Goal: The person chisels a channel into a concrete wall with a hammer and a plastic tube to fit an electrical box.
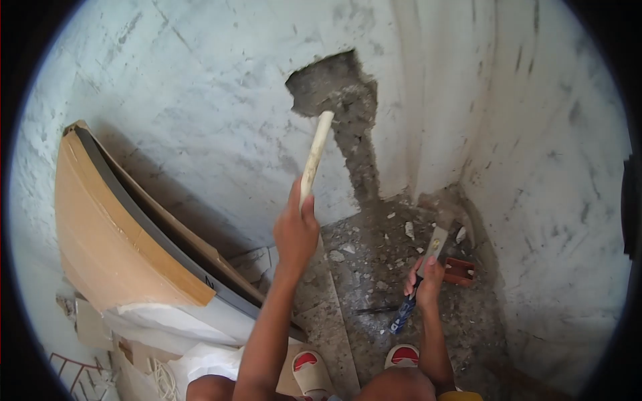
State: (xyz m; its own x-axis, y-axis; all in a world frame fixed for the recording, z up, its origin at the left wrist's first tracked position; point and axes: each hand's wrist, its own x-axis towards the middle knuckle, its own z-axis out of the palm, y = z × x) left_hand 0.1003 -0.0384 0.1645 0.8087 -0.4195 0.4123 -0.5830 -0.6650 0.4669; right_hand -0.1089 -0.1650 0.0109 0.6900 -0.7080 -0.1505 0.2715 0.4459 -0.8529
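Observation:
My left hand [296,232] is closed round the lower end of a pale wooden stick [315,152]. The stick points up, its far tip overlapping the lower edge of a broken-out hole [334,87] in the white wall. On the right, my right hand [428,284] grips a tool with a blue patterned handle [403,315] and a flat grey metal shank [436,244]. Its far end blurs into the brownish rubble near the corner, so its kind is hidden. Beside this hand lies a piece of red hollow brick [459,271].
Debris and broken chips [368,257] cover the floor below a rough channel [363,164] cut down the wall. A large curved panel wrapped in cardboard [127,227] leans at the left. My feet in slippers [311,374] stand at the bottom, near white sheeting [207,361].

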